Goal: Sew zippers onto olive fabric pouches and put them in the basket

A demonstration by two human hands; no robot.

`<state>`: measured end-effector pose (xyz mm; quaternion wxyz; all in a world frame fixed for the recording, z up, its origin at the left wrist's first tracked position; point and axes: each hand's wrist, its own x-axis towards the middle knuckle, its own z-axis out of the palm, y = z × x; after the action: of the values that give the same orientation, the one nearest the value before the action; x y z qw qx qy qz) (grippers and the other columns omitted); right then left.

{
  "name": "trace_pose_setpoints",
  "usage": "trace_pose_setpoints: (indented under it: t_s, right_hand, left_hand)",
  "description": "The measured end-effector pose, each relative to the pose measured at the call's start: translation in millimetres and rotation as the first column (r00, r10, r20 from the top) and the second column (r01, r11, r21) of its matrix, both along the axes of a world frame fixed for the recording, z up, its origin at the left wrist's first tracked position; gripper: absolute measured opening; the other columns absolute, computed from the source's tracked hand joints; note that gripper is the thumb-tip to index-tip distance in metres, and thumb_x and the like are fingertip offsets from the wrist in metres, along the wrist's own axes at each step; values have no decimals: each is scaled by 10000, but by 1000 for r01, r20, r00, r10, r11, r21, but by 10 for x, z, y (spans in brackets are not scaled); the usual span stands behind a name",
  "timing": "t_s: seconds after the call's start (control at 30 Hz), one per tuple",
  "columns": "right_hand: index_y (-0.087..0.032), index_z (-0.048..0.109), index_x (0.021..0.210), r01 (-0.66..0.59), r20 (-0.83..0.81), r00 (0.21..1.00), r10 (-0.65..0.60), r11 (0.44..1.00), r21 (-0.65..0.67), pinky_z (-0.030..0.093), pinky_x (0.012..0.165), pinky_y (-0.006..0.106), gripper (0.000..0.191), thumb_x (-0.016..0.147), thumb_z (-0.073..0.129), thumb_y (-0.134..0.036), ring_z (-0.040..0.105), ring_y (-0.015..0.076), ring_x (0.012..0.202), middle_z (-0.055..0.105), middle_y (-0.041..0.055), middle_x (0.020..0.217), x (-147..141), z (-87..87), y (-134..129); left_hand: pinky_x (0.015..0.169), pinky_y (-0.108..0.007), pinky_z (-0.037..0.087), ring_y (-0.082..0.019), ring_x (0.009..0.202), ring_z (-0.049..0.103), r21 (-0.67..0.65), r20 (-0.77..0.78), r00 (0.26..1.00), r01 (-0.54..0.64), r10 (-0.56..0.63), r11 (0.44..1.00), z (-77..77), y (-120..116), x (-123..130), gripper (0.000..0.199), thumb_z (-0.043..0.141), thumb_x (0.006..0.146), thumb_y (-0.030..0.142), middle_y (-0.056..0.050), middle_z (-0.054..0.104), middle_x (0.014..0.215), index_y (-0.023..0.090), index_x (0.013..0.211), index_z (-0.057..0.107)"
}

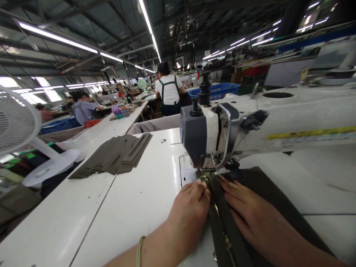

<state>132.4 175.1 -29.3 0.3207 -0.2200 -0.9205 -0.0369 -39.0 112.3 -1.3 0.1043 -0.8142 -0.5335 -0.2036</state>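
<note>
A sewing machine [205, 137] stands over a dark olive fabric piece [267, 189] on the white table. A zipper with gold teeth [216, 208] runs from under the presser foot toward me, its gold pull near the bottom edge. My left hand [191, 207], closed, pinches the zipper tape's left edge just in front of the foot. Flat on the fabric, right of the teeth, lies my right hand [247, 207], fingers stretched toward the needle area. The needle tip is too small to make out.
Stacked olive fabric pieces [114, 154] lie on the table [133, 200] to the left. A white fan [52, 163] stands at the far left. Beyond the machine are a blue crate [219, 91] and a person in a white shirt [168, 91]; another person sits further left.
</note>
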Motion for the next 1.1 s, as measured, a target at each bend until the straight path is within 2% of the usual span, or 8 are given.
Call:
trace_pose_setpoints:
  t_s: [0.3, 0.47, 0.63, 0.8, 0.97, 1.03, 1.1]
  right_hand:
    - [-130, 606, 1125, 12, -18, 1000, -13, 999, -53, 449, 945, 444, 390, 812, 374, -101, 562, 237, 1081, 620, 134, 1139, -4, -25, -18]
    - [-108, 613, 1111, 23, 8, 1000, -23, 998, -53, 455, 932, 458, 392, 806, 369, -83, 561, 240, 1084, 619, 150, 1137, -34, 6, -23]
    - [-117, 590, 1155, 21, 22, 1000, -20, 996, -84, 430, 960, 457, 410, 787, 413, -79, 534, 238, 1122, 598, 149, 1175, -52, 28, -27]
    - [-124, 580, 1174, 17, 33, 999, -14, 994, -106, 427, 961, 457, 411, 796, 425, -83, 530, 237, 1127, 590, 152, 1185, -82, 8, 62]
    - [-125, 594, 1138, -24, 23, 999, 28, 989, -144, 431, 956, 450, 375, 798, 441, -87, 529, 235, 1128, 593, 146, 1182, -46, 126, 140]
    - [-132, 611, 1101, -76, -14, 997, 75, 986, -146, 453, 937, 418, 342, 811, 433, -95, 554, 217, 1090, 608, 140, 1155, 18, 221, 33]
    - [-135, 631, 1051, -182, -32, 983, 179, 976, -122, 489, 889, 366, 294, 827, 442, -125, 588, 197, 1010, 631, 133, 1100, 84, 289, -162]
  left_hand:
    - [911, -382, 485, -217, 1046, 569, -43, -48, 999, -3, 1, 999, 58, -6, 3, 213, 405, 903, 114, -118, 617, 1057, 103, 1024, 579]
    - [857, -376, 505, -208, 945, 605, -113, -78, 997, -17, 8, 993, 108, 17, -23, 165, 471, 868, 108, -107, 628, 982, 101, 985, 587]
    - [881, -371, 494, -195, 883, 604, -56, -58, 998, 21, -25, 998, 89, 36, -55, 130, 488, 853, 102, -93, 617, 931, 116, 923, 597]
    - [782, -349, 526, -205, 836, 584, -73, -76, 997, 11, -17, 997, 105, 85, -66, 128, 507, 832, 99, -90, 598, 880, 111, 917, 602]
    - [726, -350, 534, -193, 776, 575, -62, -65, 998, -19, 15, 998, 82, 169, -123, 171, 445, 871, 129, -77, 575, 832, 119, 886, 615]
    - [731, -351, 538, -196, 801, 582, -61, -37, 999, 7, -9, 998, 79, 154, -156, 182, 442, 866, 136, -85, 581, 857, 118, 923, 613]
    - [769, -348, 537, -202, 861, 590, -60, 0, 998, 69, -69, 996, 89, 91, -182, 202, 458, 843, 127, -102, 596, 912, 111, 977, 607]
